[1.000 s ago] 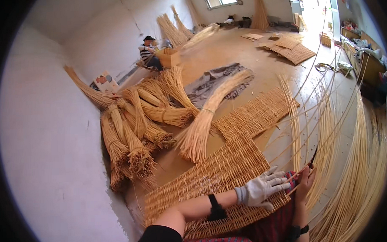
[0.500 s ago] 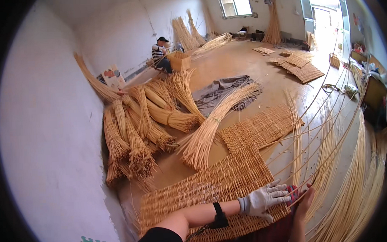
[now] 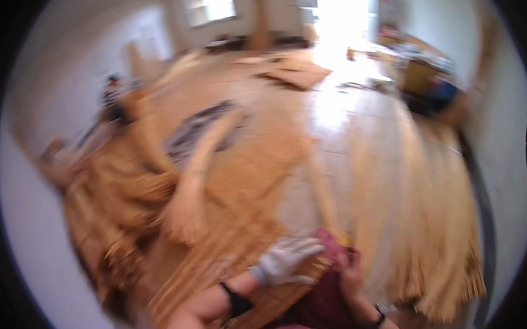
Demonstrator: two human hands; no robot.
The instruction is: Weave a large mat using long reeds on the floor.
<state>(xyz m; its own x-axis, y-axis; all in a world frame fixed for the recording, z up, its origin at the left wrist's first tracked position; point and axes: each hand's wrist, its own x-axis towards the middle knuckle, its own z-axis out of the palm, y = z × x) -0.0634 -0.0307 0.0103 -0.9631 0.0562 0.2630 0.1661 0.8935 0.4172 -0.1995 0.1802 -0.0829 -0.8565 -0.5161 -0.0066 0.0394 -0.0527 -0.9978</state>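
My left hand (image 3: 284, 260), in a white glove, lies with fingers stretched out over the right end of a woven wicker panel (image 3: 220, 264). The panel slants across my lap, and a red-patterned cloth (image 3: 331, 246) shows just past the gloved fingertips. My bare right hand (image 3: 351, 274) is beside that cloth, off the panel's right end. Its fingers look bent but are smeared by motion, so I cannot make out what they hold, if anything. A small yellow patch near its fingertips is too blurred to name.
A second woven panel (image 3: 258, 164) lies beyond mine. Bundled wicker rods (image 3: 119, 187) are piled at the left, with one bundle (image 3: 189, 202) apart. Loose pale rods (image 3: 434, 234) spread over the floor at right. A person (image 3: 114, 97) sits at the far left.
The whole view has swung to the right and blurred. Both hands and the panel now appear further left. The long rods that arched beside my right hand can no longer be made out.
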